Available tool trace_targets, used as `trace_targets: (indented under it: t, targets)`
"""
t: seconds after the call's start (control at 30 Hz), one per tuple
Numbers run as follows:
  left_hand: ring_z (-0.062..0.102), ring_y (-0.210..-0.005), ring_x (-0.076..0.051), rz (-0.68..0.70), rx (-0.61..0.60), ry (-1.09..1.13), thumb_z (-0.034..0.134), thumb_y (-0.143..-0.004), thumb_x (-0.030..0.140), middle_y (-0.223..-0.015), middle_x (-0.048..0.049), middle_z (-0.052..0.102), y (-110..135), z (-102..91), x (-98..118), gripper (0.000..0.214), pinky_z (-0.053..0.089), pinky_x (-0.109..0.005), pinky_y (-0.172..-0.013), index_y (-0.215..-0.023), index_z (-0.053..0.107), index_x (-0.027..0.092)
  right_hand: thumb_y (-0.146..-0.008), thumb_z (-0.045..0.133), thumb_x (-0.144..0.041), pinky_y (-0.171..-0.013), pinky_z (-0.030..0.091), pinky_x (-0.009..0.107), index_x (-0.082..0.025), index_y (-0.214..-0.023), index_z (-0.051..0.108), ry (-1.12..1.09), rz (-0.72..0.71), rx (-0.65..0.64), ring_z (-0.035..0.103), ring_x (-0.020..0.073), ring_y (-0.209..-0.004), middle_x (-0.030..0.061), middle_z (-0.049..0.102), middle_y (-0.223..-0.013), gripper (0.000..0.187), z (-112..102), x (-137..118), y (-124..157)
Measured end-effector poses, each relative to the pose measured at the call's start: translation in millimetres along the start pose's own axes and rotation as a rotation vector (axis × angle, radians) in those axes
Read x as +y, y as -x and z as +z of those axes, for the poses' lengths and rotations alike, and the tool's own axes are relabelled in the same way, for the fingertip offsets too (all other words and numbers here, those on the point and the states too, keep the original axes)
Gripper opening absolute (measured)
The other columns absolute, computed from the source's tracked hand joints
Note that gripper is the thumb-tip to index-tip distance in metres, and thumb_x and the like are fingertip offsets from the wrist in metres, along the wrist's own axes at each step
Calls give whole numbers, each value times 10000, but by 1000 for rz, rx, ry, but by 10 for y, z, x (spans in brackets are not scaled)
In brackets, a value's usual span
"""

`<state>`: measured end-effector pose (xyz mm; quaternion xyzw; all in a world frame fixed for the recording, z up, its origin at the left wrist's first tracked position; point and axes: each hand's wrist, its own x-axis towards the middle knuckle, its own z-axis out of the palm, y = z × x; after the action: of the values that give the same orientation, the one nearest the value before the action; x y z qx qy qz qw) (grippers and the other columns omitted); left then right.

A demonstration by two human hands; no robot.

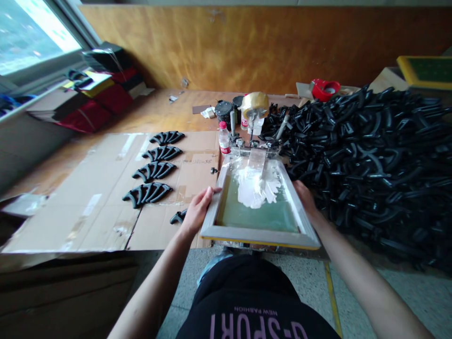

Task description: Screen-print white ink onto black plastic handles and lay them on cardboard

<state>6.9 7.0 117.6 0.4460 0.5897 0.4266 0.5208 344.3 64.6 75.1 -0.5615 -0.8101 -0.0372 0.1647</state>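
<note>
A silk-screen frame (259, 235) lies in front of me, its green mesh (254, 219) smeared with white ink (252, 190) in the far half. My left hand (198, 209) grips the left side rail, thumb on top. On the opposite rail, my right hand (305, 200) holds the outer edge, its fingers partly hidden. A squeegee blade (257, 160) rests at the frame's far end, by the clamp hardware (243, 142). Just left of my left hand, a black curved plastic part (178, 217) shows on the cardboard, partly covered by the hand.
Several rows of black curved parts (148, 194) lie on cardboard (88, 188) at left. A large heap of black parts (370, 160) fills the right. Behind the frame stand a red-capped bottle (224, 139), dark tubs (223, 111) and a tape roll (254, 103). A red tape dispenser (324, 89) sits farther back.
</note>
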Motion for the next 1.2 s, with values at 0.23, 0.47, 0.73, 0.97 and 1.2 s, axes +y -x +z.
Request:
trace_targets:
  t: [0.23,0.47,0.73,0.97,1.2]
  targets:
    - [590,-644,-136,-115,28,-204,587,-825,491,-753,-1,663,-16,105,-898,673,435,-223,-588,-1410,470,179,-789,723,-315,-992,419,487,-155,-1325,519,-95,-27,8,460,341,-1213,177,479,-1359,595,-14,-523,-776]
    - [653,-799,-198,-114,57,-252,571,-846,455,-863,-49,714,-67,100,-1032,543,482,-272,-695,-1325,566,199,-915,492,-126,-672,400,290,-160,-881,630,-16,-333,-324,539,214,-885,83,634,-848,146,134,-954,-284]
    - [664,-805,-210,-151,92,-243,601,-820,448,-860,-56,725,-57,115,-1027,519,498,-288,-719,-1268,608,186,-867,612,-189,-610,332,270,-188,-825,625,-102,-539,-380,533,182,-846,42,637,-815,45,-118,-821,-166]
    - [663,-761,-209,-142,69,-194,589,-810,504,-859,-72,727,-33,116,-981,583,496,-279,-658,-1280,598,158,-930,495,-145,-652,379,298,-171,-915,649,-61,-561,-211,539,193,-858,61,646,-854,156,78,-963,131]
    - [639,-708,-171,-155,-31,-76,592,-818,541,-842,-36,702,46,21,-616,734,468,-238,-596,-1443,421,195,-813,719,-323,-788,454,320,-283,-1330,533,-154,-126,-133,584,227,-976,56,653,-1058,551,-191,-819,-743]
